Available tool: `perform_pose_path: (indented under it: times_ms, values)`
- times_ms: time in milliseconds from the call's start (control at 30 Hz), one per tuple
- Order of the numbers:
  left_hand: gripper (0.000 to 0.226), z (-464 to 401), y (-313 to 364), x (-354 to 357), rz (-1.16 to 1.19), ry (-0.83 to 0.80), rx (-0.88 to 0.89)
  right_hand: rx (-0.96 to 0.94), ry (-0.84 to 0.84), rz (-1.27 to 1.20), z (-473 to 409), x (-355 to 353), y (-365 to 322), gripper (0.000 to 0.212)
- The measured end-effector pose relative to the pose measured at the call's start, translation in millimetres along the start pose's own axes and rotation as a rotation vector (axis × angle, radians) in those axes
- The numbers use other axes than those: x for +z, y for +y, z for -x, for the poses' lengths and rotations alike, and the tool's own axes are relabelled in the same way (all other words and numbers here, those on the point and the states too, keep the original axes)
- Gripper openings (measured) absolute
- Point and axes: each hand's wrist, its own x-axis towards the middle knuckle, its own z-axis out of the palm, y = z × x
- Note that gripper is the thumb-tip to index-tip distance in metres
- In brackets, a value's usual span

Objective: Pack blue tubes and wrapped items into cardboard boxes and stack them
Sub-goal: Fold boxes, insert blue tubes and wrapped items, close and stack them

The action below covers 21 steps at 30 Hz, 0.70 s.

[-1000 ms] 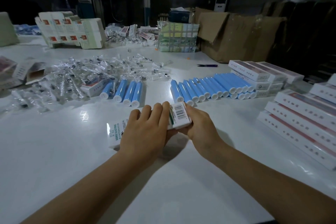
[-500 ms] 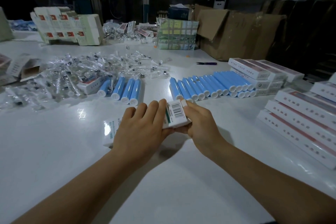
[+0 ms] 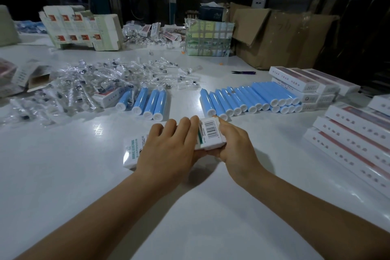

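Little was shifted since earlier: white carton steadied under left hand; end flap pinched by right hand, for closing.

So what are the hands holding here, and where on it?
One white carton: the left hand grips across its middle, and the right hand pinches its barcode end.
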Motion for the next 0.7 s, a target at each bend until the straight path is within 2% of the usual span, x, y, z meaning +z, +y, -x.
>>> perform_pose_path:
  times_ms: [133, 400, 467, 633, 700]
  values:
    - [0.068, 0.0, -0.1, -1.1, -0.001, -0.017, -0.009, -0.101, -0.007, 0.161, 2.2, 5.0, 5.6, 0.036]
    - [0.062, -0.1, 5.6, -1.9, -0.004, 0.032, -0.026, -0.317, 0.051, 0.46, 11.4, 7.4, 12.3, 0.046]
    - [0.062, 0.0, 6.2, -2.0, -0.005, 0.031, -0.037, -0.301, 0.042, 0.467, 10.4, 7.0, 10.2, 0.046]
    - [0.062, -2.0, 2.4, -3.0, 0.018, 0.002, -0.062, -0.163, -0.008, 0.303, 2.7, 4.6, 4.3, 0.045]
    - [0.062, -3.2, -0.5, -4.2, 0.008, -0.016, -0.088, -0.15, 0.003, 0.271, 1.7, 3.1, 5.4, 0.038]
